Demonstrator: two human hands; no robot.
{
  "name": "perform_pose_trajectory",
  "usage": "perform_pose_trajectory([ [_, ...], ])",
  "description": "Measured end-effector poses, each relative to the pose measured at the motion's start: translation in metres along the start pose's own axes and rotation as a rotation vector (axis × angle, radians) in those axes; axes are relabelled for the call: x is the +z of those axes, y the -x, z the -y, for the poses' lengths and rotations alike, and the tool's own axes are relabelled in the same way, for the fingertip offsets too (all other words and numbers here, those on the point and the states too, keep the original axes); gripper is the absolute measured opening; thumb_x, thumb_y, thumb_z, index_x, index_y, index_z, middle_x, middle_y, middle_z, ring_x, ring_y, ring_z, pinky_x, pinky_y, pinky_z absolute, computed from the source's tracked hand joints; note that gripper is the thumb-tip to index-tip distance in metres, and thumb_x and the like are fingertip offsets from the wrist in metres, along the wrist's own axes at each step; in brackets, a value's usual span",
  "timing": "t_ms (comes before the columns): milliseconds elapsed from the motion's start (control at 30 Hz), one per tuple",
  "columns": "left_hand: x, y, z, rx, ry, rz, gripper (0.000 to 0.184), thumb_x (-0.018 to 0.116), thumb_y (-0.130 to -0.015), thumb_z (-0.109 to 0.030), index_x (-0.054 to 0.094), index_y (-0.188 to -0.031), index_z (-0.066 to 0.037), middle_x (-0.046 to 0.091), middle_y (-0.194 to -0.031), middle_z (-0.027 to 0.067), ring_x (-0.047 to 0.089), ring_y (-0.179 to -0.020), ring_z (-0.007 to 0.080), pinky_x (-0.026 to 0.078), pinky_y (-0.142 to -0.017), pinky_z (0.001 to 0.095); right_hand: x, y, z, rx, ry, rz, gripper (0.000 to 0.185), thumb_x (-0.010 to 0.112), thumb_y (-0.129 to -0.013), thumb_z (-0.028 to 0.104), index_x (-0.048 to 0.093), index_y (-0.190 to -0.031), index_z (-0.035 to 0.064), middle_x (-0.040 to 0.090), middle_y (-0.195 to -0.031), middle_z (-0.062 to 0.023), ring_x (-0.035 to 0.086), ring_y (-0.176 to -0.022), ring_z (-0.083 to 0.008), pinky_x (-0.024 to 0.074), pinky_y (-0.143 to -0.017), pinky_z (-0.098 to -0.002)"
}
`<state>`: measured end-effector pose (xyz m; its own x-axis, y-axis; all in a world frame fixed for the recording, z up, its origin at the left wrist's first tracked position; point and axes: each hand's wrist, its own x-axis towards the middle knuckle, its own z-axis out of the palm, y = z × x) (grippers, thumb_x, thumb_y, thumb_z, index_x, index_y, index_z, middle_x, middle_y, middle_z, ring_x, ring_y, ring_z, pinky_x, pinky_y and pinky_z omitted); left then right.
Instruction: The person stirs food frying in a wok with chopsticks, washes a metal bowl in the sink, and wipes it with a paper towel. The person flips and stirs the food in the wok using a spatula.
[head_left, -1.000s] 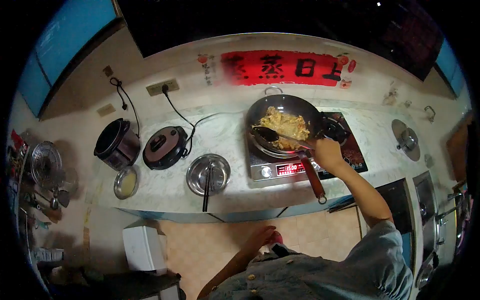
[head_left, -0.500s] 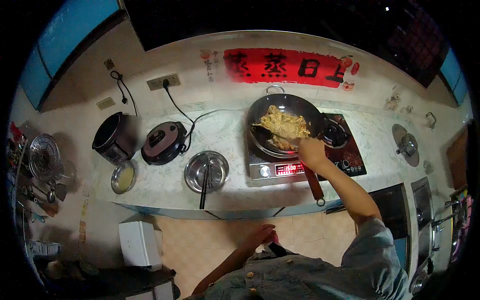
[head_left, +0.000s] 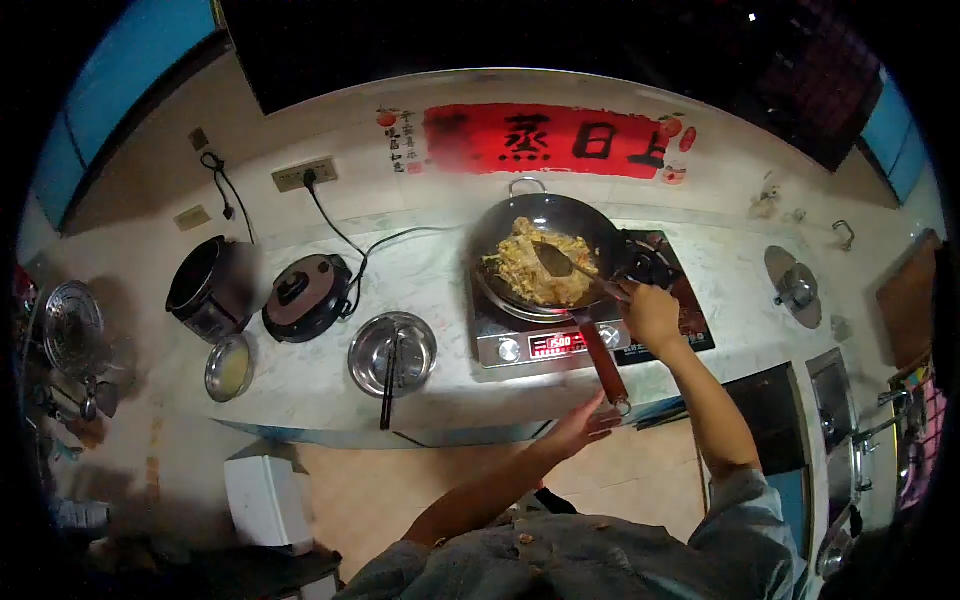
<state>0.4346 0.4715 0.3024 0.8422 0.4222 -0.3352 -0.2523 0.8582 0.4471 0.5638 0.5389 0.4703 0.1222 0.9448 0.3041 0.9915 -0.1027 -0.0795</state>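
A dark wok stands on the left plate of the induction cooker, with yellowish cooked food in it. My right hand is closed round the handle of a spatula, whose dark blade rests on the food. The wok's brown wooden handle points toward me. Close by its end is my left hand, fingers stretched and apart, holding nothing; whether it touches the handle I cannot tell.
On the counter stand a steel bowl with black chopsticks across it, a cooker lid, a dark pot and a small bowl of pale contents. A pan lid is at the right.
My left hand has come up from near my body to the end of the wok handle. The spatula's blade has moved right and onto the middle of the food. The view has shifted slightly.
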Motion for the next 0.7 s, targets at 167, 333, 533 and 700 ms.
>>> perform_pose_trajectory([
  [167, -0.002, -0.029, -0.007, 0.026, 0.016, 0.012, 0.034, 0.05, -0.079, -0.046, 0.052, -0.09, -0.013, 0.057, -0.092, 0.0034, 0.054, -0.085, 0.0144, 0.041, -0.072, 0.0278, 0.027, -0.001, -0.013, 0.037, 0.056, 0.014, 0.025, 0.056, -0.071, 0.024, 0.058, -0.096, 0.0189, 0.06, -0.071, -0.0132, 0.058, -0.064, -0.0304, 0.0474, -0.056, -0.0394],
  [333, 0.01, -0.024, -0.01, 0.045, 0.172, 0.009, 0.028, 0.057, -0.077, -0.038, 0.051, -0.084, -0.012, 0.056, -0.085, 0.0035, 0.055, -0.075, 0.0153, 0.043, -0.066, 0.0266, 0.04, -0.007, 0.019, 0.006, -0.051, 0.067, 0.021, 0.056, -0.072, 0.028, 0.061, -0.088, 0.016, 0.06, -0.069, -0.0133, 0.058, -0.063, -0.0309, 0.0472, -0.055, -0.0396],
  [533, 0.0, 0.008, -0.022, 0.189, -0.057, -0.248, 0.015, 0.054, -0.077, -0.024, 0.049, -0.077, -0.01, 0.054, -0.073, 0.0024, 0.048, -0.053, 0.0111, 0.039, -0.046, 0.0228, 0.045, -0.014, 0.045, -0.045, 0.032, 0.157, 0.02, 0.056, -0.071, 0.025, 0.061, -0.086, 0.013, 0.059, -0.067, -0.0147, 0.058, -0.062, -0.0302, 0.0468, -0.055, -0.0408],
  [700, -0.038, 0.055, -0.057, 0.219, -0.313, -0.433, 0.016, 0.054, -0.076, -0.025, 0.049, -0.074, -0.01, 0.047, -0.056, -0.0011, 0.042, -0.041, 0.0081, 0.033, -0.037, 0.0208, 0.069, -0.018, 0.019, -0.04, -0.038, 0.052, 0.023, 0.055, -0.071, 0.018, 0.059, -0.093, 0.017, 0.059, -0.069, -0.0139, 0.058, -0.063, -0.0287, 0.0469, -0.055, -0.0387],
])
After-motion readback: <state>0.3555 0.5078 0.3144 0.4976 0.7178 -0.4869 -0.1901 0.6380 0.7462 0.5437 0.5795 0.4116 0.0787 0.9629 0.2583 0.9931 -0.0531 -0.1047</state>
